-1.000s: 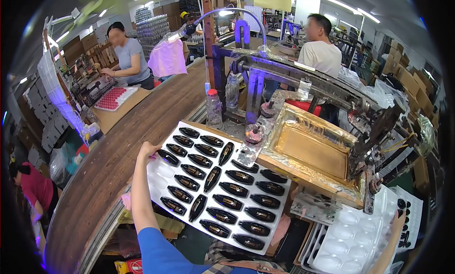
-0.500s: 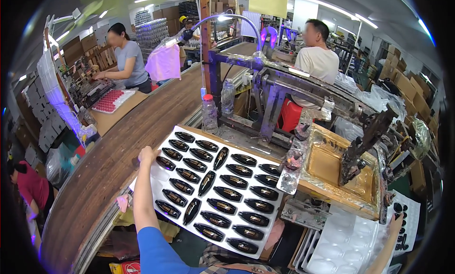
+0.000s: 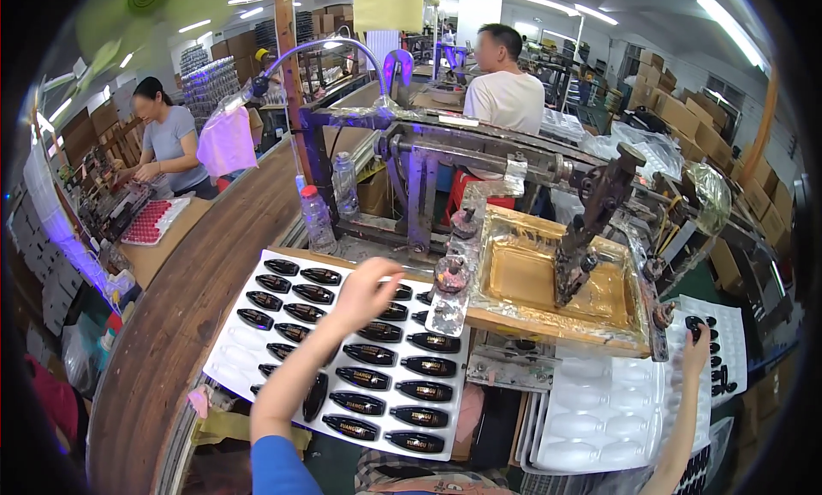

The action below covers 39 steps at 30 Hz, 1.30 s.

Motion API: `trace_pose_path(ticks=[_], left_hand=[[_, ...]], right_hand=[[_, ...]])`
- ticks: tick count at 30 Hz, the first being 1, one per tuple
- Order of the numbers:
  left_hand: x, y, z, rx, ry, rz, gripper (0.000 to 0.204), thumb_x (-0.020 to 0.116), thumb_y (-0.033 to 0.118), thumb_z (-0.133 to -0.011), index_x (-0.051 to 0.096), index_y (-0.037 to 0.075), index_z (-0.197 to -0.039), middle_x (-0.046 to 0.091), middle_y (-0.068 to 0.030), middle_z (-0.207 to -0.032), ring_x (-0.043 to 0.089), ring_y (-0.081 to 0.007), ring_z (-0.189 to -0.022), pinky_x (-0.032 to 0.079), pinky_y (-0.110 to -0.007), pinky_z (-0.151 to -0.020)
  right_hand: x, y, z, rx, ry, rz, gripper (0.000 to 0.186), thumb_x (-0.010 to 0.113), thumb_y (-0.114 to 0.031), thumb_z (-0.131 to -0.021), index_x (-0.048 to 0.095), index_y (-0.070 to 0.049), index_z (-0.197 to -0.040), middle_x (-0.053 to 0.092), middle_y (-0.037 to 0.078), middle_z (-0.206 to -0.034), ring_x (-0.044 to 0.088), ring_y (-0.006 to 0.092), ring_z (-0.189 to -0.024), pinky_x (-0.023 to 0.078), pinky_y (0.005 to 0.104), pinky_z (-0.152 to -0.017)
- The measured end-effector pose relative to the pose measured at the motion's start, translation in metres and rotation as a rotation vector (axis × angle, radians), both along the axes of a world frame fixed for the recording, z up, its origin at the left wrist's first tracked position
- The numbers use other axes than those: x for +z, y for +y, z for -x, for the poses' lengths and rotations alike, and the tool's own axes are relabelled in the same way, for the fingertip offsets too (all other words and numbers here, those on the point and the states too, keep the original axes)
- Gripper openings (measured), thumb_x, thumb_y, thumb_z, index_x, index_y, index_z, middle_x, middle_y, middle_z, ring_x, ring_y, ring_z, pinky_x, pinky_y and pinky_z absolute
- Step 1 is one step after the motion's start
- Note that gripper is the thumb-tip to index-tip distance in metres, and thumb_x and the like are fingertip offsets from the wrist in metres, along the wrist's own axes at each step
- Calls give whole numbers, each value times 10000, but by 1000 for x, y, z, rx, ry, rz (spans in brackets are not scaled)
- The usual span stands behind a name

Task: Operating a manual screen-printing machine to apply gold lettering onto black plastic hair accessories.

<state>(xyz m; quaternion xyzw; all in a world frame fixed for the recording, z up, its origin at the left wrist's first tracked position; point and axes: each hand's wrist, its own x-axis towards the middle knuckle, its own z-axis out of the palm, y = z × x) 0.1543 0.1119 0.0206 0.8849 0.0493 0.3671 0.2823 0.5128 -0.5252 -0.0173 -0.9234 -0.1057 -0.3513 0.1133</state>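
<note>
A white moulded tray (image 3: 231, 351) lies in front of me, filled with rows of glossy black spindle-shaped pieces (image 3: 368, 354) bearing gold print. Bare hollows show at its left side. My left hand (image 3: 364, 296) hovers over the tray's far middle, fingers bent and a little apart, nothing visible in them. Far to the right, the fingertips of my right hand (image 3: 697, 348) close on a small black piece (image 3: 693, 324) at a white tray. More black pieces (image 3: 717, 358) lie just beside that hand.
A screen-printing machine with a gold-inked frame (image 3: 522, 277) stands beyond and right of the filled tray. Stacked clear trays (image 3: 599, 409) sit below it. A curved wooden counter (image 3: 163, 341) runs on the left; a red-capped bottle (image 3: 317, 221) stands behind. Two co-workers are farther off.
My left hand has left the tray's left edge and moved right, over the tray. My right hand has moved farther away along the black pieces. The whole view has shifted.
</note>
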Motion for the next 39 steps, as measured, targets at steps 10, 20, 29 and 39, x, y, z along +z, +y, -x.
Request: trace_pose_path(ticks=[10,20,29,39], left_hand=[[-26,-67,-78,-473,-45,554,155,573,73,-777,577,-11,-907,590,-46,-873,521,-115,-830,418,-256,-744],[6,-54,-72,-515,-19,949,148,577,89,-788,583,-9,-898,581,-16,-832,498,-72,-791,414,-232,-718],[3,15,38,-110,64,862,197,599,202,-816,604,5,-824,566,8,-738,514,-61,-672,418,-194,-613],[-66,147,249,758,103,697,380,642,353,-758,577,13,-603,527,-15,-523,485,-80,-447,412,-214,-433]], right_hand=[[15,144,137,607,313,-353,448,515,-14,-754,401,2,-1188,459,121,-1182,502,174,-926,418,285,-757],[66,274,203,939,622,-237,396,630,-237,-760,527,-27,-1079,569,124,-1042,517,234,-994,403,319,-826],[58,329,222,947,754,-45,495,570,-408,-786,508,-36,-1107,540,171,-1076,494,316,-1018,380,354,-859],[22,229,184,772,514,-111,318,570,-178,-807,511,9,-1057,544,128,-1017,520,212,-925,411,275,-763]])
